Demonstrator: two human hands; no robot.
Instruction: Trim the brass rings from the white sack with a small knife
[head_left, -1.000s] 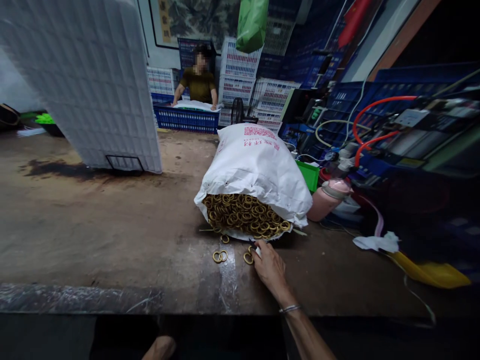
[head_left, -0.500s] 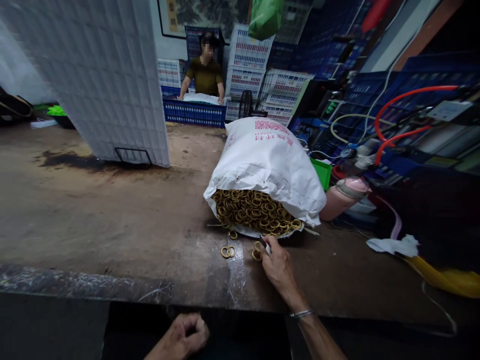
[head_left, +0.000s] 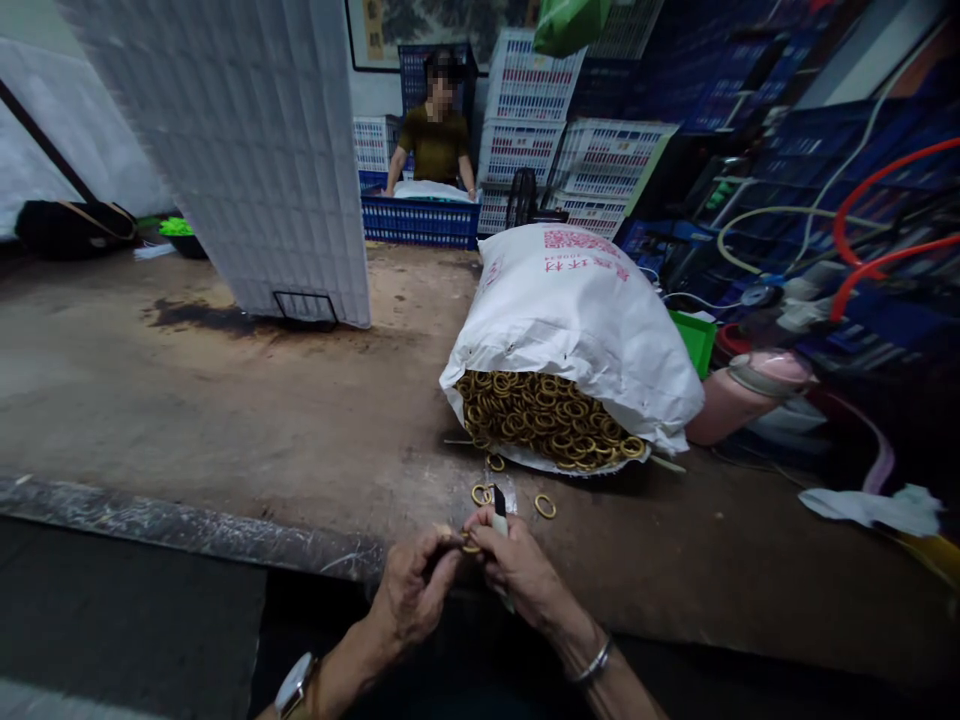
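Observation:
My left hand [head_left: 415, 588] is closed at the table's front edge, its thumb and fingertips pinching a gold-coloured ring [head_left: 470, 543]. Against it, my right hand [head_left: 521, 568] touches the same ring with its fingertips. That hand also grips what looks like a utility knife [head_left: 499, 514], dark at the tip and pale in the handle, pointing up and away. Just beyond the hands lie a loose ring [head_left: 545, 506] on the right, others [head_left: 480, 494] behind the knife, and another [head_left: 495, 462] by the sack. A white woven sack [head_left: 585, 310] lies with its mouth towards me, full of rings [head_left: 540, 420].
A tall pale padded panel [head_left: 300, 200] stands in a black wire holder on the left of the wooden table [head_left: 225, 400]. To the sack's right are a pink bottle [head_left: 750, 390] and orange hoses [head_left: 885, 250]. Behind, a person [head_left: 435, 140] sits near stacked crates [head_left: 525, 110].
My right hand has come back towards me from the loose rings, bringing a ring and the knife. My left hand has risen to meet it at the table edge. The view has shifted left.

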